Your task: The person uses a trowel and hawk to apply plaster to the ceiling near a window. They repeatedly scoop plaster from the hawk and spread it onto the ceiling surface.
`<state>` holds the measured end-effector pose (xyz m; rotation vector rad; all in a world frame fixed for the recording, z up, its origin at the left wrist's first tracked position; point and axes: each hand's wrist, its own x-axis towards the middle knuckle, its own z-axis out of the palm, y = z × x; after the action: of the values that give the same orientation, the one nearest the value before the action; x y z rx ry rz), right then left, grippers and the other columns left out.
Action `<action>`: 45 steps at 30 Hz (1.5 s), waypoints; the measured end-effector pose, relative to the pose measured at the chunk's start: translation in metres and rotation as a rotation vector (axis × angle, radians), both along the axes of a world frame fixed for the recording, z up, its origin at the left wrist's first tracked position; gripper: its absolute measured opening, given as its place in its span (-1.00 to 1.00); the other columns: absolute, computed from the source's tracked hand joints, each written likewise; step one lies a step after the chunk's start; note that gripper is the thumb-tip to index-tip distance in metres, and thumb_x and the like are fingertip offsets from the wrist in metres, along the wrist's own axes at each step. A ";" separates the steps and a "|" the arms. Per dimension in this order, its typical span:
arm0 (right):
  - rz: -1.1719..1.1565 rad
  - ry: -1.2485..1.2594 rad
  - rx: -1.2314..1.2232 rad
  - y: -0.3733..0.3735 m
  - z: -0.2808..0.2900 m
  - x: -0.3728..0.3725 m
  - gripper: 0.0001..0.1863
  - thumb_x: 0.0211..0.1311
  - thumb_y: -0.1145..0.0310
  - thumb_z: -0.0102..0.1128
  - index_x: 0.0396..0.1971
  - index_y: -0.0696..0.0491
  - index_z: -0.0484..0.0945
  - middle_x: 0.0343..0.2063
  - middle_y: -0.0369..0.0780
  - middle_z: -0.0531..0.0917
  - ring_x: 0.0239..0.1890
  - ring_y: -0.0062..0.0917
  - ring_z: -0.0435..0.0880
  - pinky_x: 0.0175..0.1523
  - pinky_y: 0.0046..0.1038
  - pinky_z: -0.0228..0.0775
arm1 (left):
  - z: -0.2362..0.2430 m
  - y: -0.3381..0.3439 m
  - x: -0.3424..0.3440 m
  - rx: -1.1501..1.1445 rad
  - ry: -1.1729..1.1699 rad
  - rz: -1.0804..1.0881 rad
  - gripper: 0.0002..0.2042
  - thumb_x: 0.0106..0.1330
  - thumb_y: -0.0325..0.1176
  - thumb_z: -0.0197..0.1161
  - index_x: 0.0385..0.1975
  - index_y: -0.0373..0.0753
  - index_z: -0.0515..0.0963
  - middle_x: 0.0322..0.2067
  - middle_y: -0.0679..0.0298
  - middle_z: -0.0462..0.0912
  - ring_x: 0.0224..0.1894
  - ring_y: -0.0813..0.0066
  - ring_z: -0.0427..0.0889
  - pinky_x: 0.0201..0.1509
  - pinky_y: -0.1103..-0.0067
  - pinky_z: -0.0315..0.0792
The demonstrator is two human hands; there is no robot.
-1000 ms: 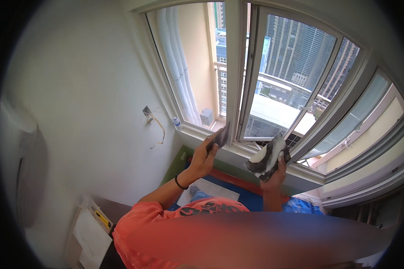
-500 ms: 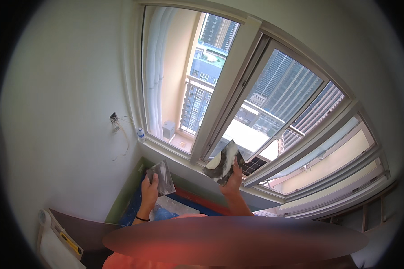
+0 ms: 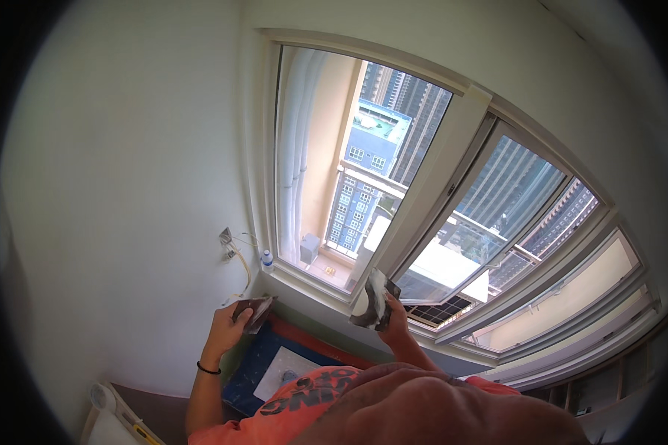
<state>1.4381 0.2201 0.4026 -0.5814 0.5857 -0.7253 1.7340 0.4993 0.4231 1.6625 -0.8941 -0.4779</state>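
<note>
My left hand [image 3: 224, 326] grips a flat, grey-smeared putty scraper [image 3: 259, 314] by its near edge, low beside the left wall. Its blade is tilted, so it looks narrow. In front of the window sill my right hand [image 3: 397, 319] is closed around a second flat plate, a putty scraper [image 3: 369, 314] with white paste spread over its dark face. The two scrapers are apart. Fingers behind each plate are partly hidden.
A wall box with loose wires [image 3: 227, 237] is on the left wall. A small bottle [image 3: 266, 259] stands on the sill corner. Sliding window panes [image 3: 501, 193] fill the far side. Below lies a blue surface [image 3: 239, 380]; a yellow-handled cutter [image 3: 145, 434] is at lower left.
The view has shifted, so the window and wall sit farther right and lower. My left hand has moved left toward the wall, its scraper tilting. The right hand still holds its scraper.
</note>
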 end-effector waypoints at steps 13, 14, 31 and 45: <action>0.295 -0.241 0.001 -0.001 -0.046 0.135 -0.58 0.45 0.24 -0.06 0.17 0.14 0.47 0.00 -0.15 0.68 0.00 -0.34 0.70 0.16 -0.27 0.56 | -0.029 0.075 0.086 -0.511 0.376 0.551 -0.57 0.47 -0.12 0.27 0.11 -0.37 0.55 -0.03 0.28 0.66 0.00 0.52 0.56 0.18 0.52 0.39; 0.312 -0.247 0.026 0.003 -0.046 0.148 -0.59 0.45 0.26 -0.07 0.16 0.14 0.47 -0.01 -0.14 0.68 -0.02 -0.35 0.71 0.15 -0.27 0.58 | -0.042 0.068 0.076 -0.434 0.462 0.553 -0.56 0.47 -0.12 0.27 0.12 -0.38 0.55 -0.03 0.29 0.67 0.00 0.53 0.56 0.16 0.54 0.39; 0.825 -0.061 0.182 0.050 -0.038 0.195 -0.57 0.48 0.32 -0.19 0.22 0.16 0.43 0.08 -0.08 0.63 0.11 -0.24 0.64 0.28 -0.14 0.47 | -0.194 0.087 -0.070 -0.328 0.809 1.026 -0.65 0.39 -0.33 0.34 0.08 -0.38 0.53 -0.10 0.19 0.69 -0.10 0.35 0.68 0.00 0.42 0.56; 0.932 -0.067 0.128 0.030 -0.064 0.148 -0.55 0.45 0.30 -0.17 0.24 0.13 0.43 0.15 -0.09 0.58 0.20 -0.22 0.57 0.33 -0.09 0.40 | -0.134 0.024 -0.146 -0.163 0.584 0.907 -0.64 0.36 -0.28 0.37 0.07 -0.33 0.59 -0.11 0.26 0.70 -0.16 0.47 0.64 -0.05 0.49 0.53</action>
<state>1.5865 0.2499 0.3390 -0.6270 0.2402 0.1719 1.5880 0.5229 0.2891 1.4703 0.2647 -0.2152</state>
